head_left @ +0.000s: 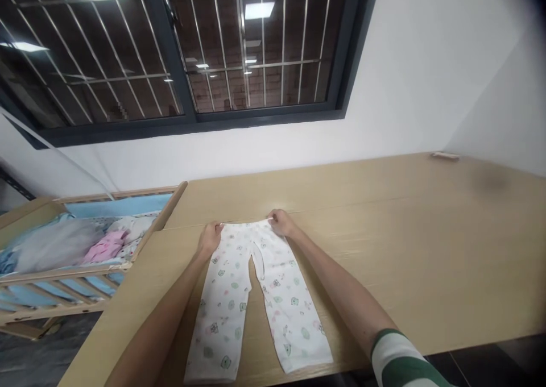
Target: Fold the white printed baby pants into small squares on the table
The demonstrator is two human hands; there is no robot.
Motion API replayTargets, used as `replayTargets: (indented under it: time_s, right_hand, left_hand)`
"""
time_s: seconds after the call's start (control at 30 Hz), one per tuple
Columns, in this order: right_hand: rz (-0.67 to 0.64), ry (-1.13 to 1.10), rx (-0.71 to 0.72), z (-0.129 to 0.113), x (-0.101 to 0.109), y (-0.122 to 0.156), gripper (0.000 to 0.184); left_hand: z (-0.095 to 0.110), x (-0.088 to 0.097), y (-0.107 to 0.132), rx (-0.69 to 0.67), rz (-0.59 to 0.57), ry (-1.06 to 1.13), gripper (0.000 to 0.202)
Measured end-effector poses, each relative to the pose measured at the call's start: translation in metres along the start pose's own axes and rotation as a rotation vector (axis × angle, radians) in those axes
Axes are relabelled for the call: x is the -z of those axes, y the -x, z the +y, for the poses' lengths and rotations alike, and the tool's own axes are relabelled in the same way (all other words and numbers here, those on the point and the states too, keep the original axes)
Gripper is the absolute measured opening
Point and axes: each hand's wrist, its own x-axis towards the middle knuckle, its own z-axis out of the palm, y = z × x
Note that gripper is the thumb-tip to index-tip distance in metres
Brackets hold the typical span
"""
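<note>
A pair of small white trousers (232,273) with green and pink prints lies spread on the wooden table (362,233), waistband at the far side and legs toward me. My left hand (210,238) pinches the left corner of the waistband. At the opposite corner, my right hand (281,222) is closed on the waistband too. An opening shows at the crotch, between the two legs. The hems lie close to the table's near edge.
To the left stands a wooden crib (63,273) with blue lining, holding a pink cloth (106,246) and other bedding. A barred window (264,111) is in the wall behind the table. A small flat piece (445,155) lies in the far right corner.
</note>
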Motion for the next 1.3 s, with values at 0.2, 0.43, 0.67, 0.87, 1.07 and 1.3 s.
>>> replayTargets:
  time_s: [0.2,0.43,0.67,0.87,1.07,1.3]
  right_hand:
    - [-0.022,-0.040,-0.067,0.015,-0.001,-0.017,0.008]
    - [-0.141,-0.206,-0.132,0.022,0.013,-0.027,0.008]
    - [-0.165,-0.297,-0.135,0.022,0.017,-0.026,0.009]
    - [-0.185,-0.352,-0.127,0.025,0.018,-0.024,0.017]
    - [-0.194,-0.383,-0.126,0.027,0.016,-0.025,0.017]
    - [-0.160,-0.372,-0.112,0.015,0.019,-0.024,0.016]
  left_hand:
    - [0.026,0.006,0.006,-0.031,0.053,-0.073,0.028]
    - [0.122,0.005,0.134,-0.416,-0.262,-0.007,0.025]
    - [0.160,-0.043,0.232,-0.436,-0.607,-0.140,0.052]
    - [0.161,-0.057,0.231,-0.362,-0.624,-0.130,0.063]
    - [0.168,-0.062,0.235,-0.381,-0.627,-0.161,0.039]
    - [0.151,-0.046,0.233,-0.317,-0.484,-0.010,0.017]
